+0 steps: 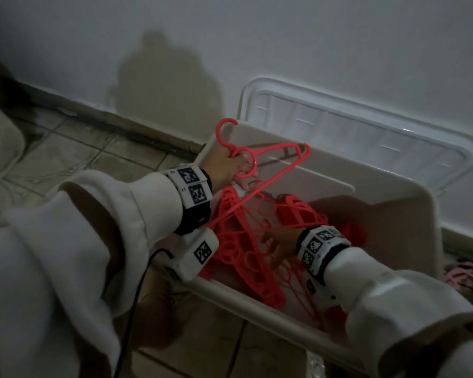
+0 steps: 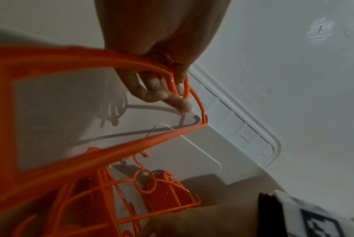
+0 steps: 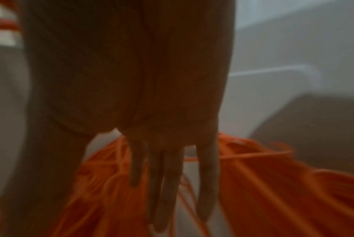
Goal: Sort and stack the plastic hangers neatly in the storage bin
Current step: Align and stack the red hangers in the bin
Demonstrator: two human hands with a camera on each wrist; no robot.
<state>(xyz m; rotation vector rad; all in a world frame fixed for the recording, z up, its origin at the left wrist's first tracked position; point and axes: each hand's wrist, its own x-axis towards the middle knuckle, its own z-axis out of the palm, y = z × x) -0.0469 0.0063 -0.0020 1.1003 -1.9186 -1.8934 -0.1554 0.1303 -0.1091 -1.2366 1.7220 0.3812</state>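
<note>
Left hand (image 1: 224,165) holds one red ring-necked hanger (image 1: 273,170) over jumbled hangers (image 1: 246,241).

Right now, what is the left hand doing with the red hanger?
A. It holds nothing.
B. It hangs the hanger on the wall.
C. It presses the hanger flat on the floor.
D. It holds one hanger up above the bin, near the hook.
D: the left hand grips the raised red hanger by the ring under its hook, above the storage bin, while the other hangers lie inside.

White sleeves (image 1: 74,241), b/w tag wristbands (image 1: 193,186), black cable (image 1: 137,290)
</note>
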